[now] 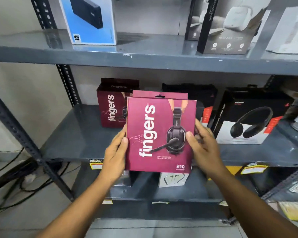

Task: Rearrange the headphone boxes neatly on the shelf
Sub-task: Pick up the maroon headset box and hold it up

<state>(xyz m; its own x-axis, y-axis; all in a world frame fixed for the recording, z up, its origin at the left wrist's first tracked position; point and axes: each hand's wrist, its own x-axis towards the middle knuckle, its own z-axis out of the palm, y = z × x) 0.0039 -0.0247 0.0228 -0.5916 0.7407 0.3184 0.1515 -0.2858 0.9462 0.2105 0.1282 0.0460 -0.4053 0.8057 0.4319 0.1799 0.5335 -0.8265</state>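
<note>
Head view: both hands hold the pink box (160, 134) upright in front of the middle shelf (76, 140), left hand (116, 152) gripping its left edge, right hand (202, 146) its right. It is probably light, stiff cardboard with a slick printed face, so the side edges suit best. A second pink box (144, 93) behind is mostly hidden. The fingers behind the box are unseen.

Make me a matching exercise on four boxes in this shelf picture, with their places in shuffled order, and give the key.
Things:
1. magenta Fingers S10 box
2. dark red Fingers box
3. black headphone box
4. blue power bank box

Places:
A. top shelf, left
B. middle shelf, right
C. held between left hand and right hand
D. middle shelf, left, standing at the back

Pairs: 1-C, 2-D, 3-B, 4-A
</note>
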